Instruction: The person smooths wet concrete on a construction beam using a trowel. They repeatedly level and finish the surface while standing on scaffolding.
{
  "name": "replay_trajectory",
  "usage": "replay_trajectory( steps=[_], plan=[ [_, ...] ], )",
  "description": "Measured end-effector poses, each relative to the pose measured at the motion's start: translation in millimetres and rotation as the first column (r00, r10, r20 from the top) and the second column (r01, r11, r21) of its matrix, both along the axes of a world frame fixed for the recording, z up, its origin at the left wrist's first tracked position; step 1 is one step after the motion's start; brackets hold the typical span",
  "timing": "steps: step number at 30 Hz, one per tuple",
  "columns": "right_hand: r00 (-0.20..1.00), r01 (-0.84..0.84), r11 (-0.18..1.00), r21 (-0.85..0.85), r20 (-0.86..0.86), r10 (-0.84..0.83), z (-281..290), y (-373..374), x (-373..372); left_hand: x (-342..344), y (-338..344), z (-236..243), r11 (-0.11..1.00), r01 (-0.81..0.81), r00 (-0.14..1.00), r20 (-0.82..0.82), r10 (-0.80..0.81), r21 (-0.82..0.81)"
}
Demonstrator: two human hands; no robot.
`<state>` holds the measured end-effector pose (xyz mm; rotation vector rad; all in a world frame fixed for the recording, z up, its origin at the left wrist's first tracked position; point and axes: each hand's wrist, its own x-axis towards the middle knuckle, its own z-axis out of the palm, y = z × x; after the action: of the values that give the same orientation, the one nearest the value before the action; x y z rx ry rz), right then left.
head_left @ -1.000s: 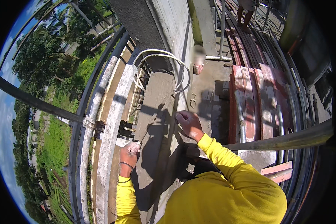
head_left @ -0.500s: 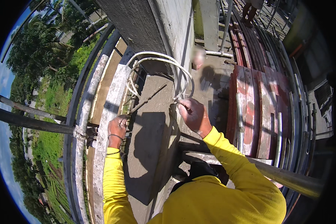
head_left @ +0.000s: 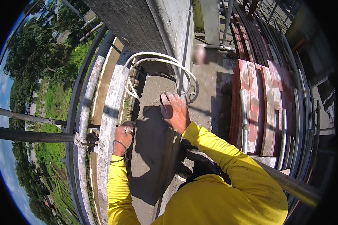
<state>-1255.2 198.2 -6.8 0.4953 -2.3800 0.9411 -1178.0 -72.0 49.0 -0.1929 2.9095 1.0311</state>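
Observation:
My right hand [head_left: 175,113] lies with fingers outstretched on the wet-looking grey concrete ledge [head_left: 154,90], close to its right edge. Just beyond the fingertips, a loop of white cable [head_left: 156,55] arcs over the ledge against the concrete column. My left hand [head_left: 124,138] is curled closed at the ledge's left side, beside a pale, mortar-spattered board [head_left: 110,101]. What its fingers grip, if anything, is hidden. A dark band circles that wrist. My head and arms cast a shadow over the ledge.
A grey column [head_left: 139,28] rises ahead. To the left, scaffold pipes [head_left: 87,101] stand over a drop to greenery. Stacked reddish planks [head_left: 251,105] lie at right, with a metal pipe [head_left: 289,182] crossing near my right arm. A blurred patch [head_left: 199,55] shows past the column.
My right hand has left its pinch by the cable end and spread onto the ledge, farther left. A dark thin stick over the ledge is gone from sight. My left hand shifted slightly right and nearer.

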Motion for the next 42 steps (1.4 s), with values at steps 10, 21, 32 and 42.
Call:
replay_trajectory(
  steps=[10, 21, 32, 42],
  plan=[
    [0.799, 0.146, 0.646, -0.749, 0.475, 0.369, 35.5, 26.7, 85.5, 80.3, 28.8, 42.1, 0.746, -0.015, 0.977, 0.167, -0.13, 0.666],
    [0.722, 0.369, 0.309, -0.877, 0.479, 0.499, 20.3, 102.9, 270.3, 133.7, 93.9, 35.6, 0.71, 0.236, 0.744, 0.347, -0.571, 0.664],
    [0.354, 0.795, 0.558, -0.238, 0.929, -0.108, -59.8, 247.6, 488.4, 195.3, 267.4, -29.5, 0.624, 0.428, 0.215, 0.597, -0.773, 0.654],
    [-0.337, 0.838, 0.277, 0.47, 0.846, -0.413, -210.6, 317.9, 599.9, 264.4, 479.8, -301.9, 0.641, 0.18, 0.129, 0.628, -0.767, 0.746]
  ],
)
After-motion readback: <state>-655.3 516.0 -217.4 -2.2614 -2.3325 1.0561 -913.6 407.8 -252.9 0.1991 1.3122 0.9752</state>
